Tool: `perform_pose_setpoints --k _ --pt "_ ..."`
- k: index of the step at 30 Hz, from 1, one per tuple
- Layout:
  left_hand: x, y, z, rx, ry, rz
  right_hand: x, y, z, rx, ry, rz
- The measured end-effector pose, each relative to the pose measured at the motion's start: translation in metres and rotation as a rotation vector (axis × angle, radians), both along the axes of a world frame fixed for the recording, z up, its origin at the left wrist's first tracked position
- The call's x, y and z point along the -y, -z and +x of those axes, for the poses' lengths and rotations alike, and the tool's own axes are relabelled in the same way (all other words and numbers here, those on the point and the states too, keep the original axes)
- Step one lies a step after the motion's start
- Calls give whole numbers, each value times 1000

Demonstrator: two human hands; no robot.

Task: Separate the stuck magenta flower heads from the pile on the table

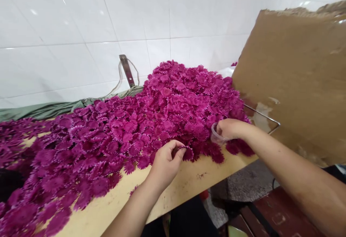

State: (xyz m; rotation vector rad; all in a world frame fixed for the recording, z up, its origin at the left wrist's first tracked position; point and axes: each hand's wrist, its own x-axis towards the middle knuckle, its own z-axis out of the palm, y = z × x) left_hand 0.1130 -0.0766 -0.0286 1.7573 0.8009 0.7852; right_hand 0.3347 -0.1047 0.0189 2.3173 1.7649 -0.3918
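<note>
My left hand (169,159) is closed, thumb and forefinger pinching a magenta artificial flower head (187,153) at the front of the heap. My right hand (229,128) reaches into a small clear plastic cup (216,136), its fingers bent down inside the rim. Those fingertips are hidden, so what they hold, if anything, cannot be made out. A large heap of magenta flower heads (173,103) rises behind both hands and spreads far to the left.
The heap lies on a pale yellow tabletop (173,190) against a white tiled wall (108,20). A big cardboard sheet (292,74) stands at the right, with a bent metal rod (266,116) before it. Green cloth (48,110) runs along the back edge; a dark red surface (289,211) is below right.
</note>
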Motion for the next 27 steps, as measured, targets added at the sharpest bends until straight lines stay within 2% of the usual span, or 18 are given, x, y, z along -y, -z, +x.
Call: perform_pose_setpoints --k 6,10,14,16,18,22,24,27 --pt "2 -9 12 22 34 2 1 3 14 -89 -26 30" --pt "1 -15 25 96 60 1 16 -17 23 -261 -92 83" --pt "-1 -24 51 119 75 72 37 -38 11 -499 -100 338" --pt "-2 -29 68 111 66 116 45 -38 3 -689 -102 353" --pt "-2 -34 84 84 71 134 48 -30 1 -755 -87 372" --pt "-5 -36 97 62 134 57 43 -12 14 -512 -27 528" --pt "-8 -32 93 31 172 77 38 -9 17 -261 -70 477" --pt "-11 -23 83 -97 218 168 28 -10 9 111 -197 268"
